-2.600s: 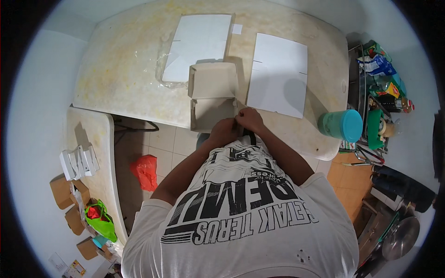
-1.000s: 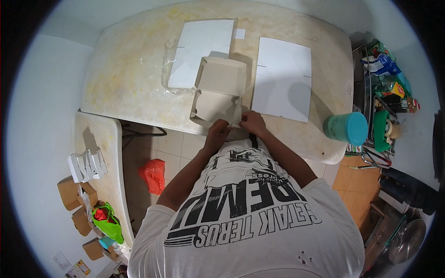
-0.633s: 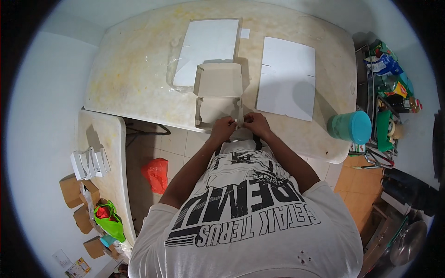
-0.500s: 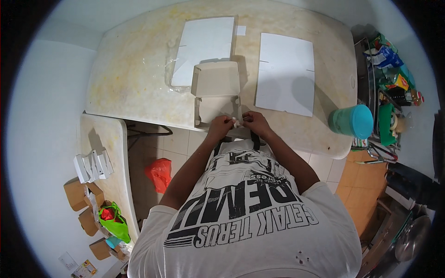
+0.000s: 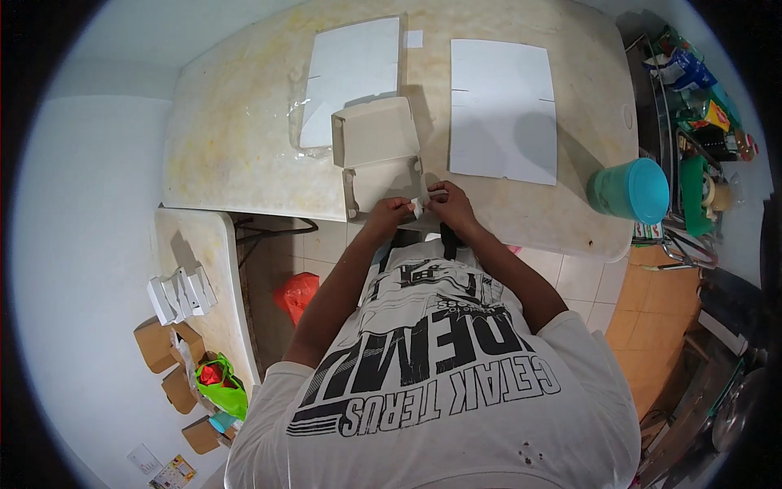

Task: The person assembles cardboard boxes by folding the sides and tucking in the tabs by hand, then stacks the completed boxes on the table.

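Observation:
A partly folded cardboard box [image 5: 383,181] lies at the near edge of the table, its lid [image 5: 376,132] raised and tilted back on the far side. My left hand [image 5: 392,215] pinches a small white flap at the box's near right corner. Just beside it, my right hand [image 5: 451,205] is closed on the same corner, thumb and fingers on the right wall. My fingers partly hide the corner, so how the flap sits there cannot be made out.
Flat white cardboard sheets [image 5: 503,110] lie to the right, and another stack [image 5: 354,69] on clear plastic lies behind the box. A turquoise lidded tub [image 5: 631,191] stands at the table's right end. Folded white boxes [image 5: 181,295] rest on the left side table, above a red bag [image 5: 298,295].
The view has shifted slightly. My right hand has lifted a little along the box's right wall, and the white flap between my hands shows more.

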Available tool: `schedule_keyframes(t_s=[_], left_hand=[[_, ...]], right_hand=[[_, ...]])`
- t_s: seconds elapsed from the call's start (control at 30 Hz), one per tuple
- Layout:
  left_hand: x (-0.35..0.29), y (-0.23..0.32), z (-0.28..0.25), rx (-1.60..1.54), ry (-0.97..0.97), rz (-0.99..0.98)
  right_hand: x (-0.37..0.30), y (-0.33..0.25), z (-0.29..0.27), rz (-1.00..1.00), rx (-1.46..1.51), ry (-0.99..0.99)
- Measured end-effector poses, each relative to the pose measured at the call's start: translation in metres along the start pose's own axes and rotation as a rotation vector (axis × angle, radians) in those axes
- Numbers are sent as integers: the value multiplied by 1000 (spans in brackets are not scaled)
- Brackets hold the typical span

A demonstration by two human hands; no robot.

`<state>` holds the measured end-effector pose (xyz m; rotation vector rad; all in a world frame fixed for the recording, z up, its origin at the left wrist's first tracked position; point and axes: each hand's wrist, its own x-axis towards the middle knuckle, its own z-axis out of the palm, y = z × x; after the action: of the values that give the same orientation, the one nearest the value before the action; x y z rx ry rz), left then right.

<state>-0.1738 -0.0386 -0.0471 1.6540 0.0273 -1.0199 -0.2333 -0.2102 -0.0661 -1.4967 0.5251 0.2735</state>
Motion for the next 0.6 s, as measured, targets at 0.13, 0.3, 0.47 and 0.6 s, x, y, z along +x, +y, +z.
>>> schedule_keyframes(t_s=[0.13, 0.3, 0.47, 0.6], left_hand=[[-4, 4, 6, -118, -19, -27], [1, -1, 1, -39, -18, -104], [3, -1, 2, 79, -18, -24], [6, -4, 10, 289, 79, 161]], right_hand=[[-6, -6, -7, -46, -18, -51], [-4, -8, -14, -19, -112, -138], [-3, -15, -13, -38, -157, -131], [4, -19, -21, -21, -236, -210]])
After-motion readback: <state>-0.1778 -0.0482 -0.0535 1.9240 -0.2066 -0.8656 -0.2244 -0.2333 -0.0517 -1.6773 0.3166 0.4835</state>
